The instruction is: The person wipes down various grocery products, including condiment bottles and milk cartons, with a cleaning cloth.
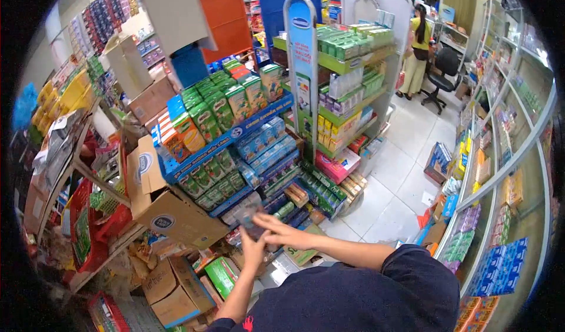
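Note:
My left hand (pixel 254 251) comes up from the lower left and grips a small dark flat object (pixel 249 219); I cannot tell what the object is. My right hand (pixel 286 233) reaches in from the right on a bare forearm, and its fingers lie across the same object. Both hands meet low in front of a blue display rack (pixel 259 122). The rack is stacked with green and blue drink cartons (pixel 219 109). My dark navy shirt (pixel 353 299) fills the bottom of the view.
An open cardboard box (pixel 176 214) sits left of my hands, with more boxes (pixel 176 291) and a red basket (pixel 88 238) below it. A green-shelved stand (pixel 347 67) is behind the rack. Wall shelves (pixel 500 173) run along the right. A person in a yellow top (pixel 419 49) stands by an office chair (pixel 444 73) across the white tiled floor (pixel 400 173).

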A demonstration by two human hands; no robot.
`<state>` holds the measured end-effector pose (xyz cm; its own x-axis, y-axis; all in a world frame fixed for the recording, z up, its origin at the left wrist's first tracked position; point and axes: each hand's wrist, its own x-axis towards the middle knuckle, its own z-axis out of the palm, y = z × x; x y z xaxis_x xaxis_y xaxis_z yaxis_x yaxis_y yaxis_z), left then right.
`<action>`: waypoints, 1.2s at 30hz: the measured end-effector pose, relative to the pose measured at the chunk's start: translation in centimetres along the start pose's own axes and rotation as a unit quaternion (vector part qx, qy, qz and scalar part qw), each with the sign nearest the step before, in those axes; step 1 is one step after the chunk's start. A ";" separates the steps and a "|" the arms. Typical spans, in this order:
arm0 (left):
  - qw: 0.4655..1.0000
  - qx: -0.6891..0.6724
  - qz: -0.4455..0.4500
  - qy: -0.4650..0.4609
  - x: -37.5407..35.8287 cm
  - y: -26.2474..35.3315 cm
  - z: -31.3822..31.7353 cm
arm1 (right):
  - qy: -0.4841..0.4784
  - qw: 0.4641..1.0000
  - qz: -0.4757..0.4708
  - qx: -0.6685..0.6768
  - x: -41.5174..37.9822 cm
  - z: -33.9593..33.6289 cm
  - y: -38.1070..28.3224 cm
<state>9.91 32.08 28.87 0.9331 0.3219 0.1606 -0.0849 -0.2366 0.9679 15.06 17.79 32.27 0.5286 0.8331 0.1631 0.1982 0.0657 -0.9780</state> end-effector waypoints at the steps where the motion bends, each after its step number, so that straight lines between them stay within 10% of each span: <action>1: 0.992 -0.100 -0.074 0.019 -0.2 -1.2 -1.3 | -0.067 0.994 0.034 -0.080 0.2 -0.4 -1.5; 4: 0.994 -0.060 -0.070 0.063 -2.0 -2.8 -4.3 | -0.131 0.984 0.027 -0.115 2.5 -2.4 -2.5; 8: 0.962 -0.143 -0.184 0.141 -5.6 -2.8 -8.5 | 0.026 0.939 -0.138 -0.314 8.5 -7.3 -6.4; 14: 0.941 -0.077 -0.203 0.262 -11.5 -3.6 -12.0 | 0.141 0.771 -0.312 -0.536 19.3 -12.4 -12.0; 18: 0.922 -0.133 -0.201 0.304 -14.5 -5.9 -12.9 | 0.155 0.645 -0.261 -0.702 23.8 -13.6 -9.9; 29: 0.885 -0.260 -0.200 0.332 -14.0 -5.9 -13.2 | 0.100 0.686 -0.289 -0.660 23.3 -13.6 -11.9; 36: 0.903 -0.254 -0.187 0.293 -9.8 -3.8 -12.2 | 0.196 0.814 -0.270 -0.477 17.1 -12.7 -15.5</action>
<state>-3.20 41.00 26.00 0.5979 0.7569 -0.2640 -0.0905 0.3909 0.9160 31.51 24.05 51.89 0.3379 0.5736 0.7462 0.9399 -0.2475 -0.2353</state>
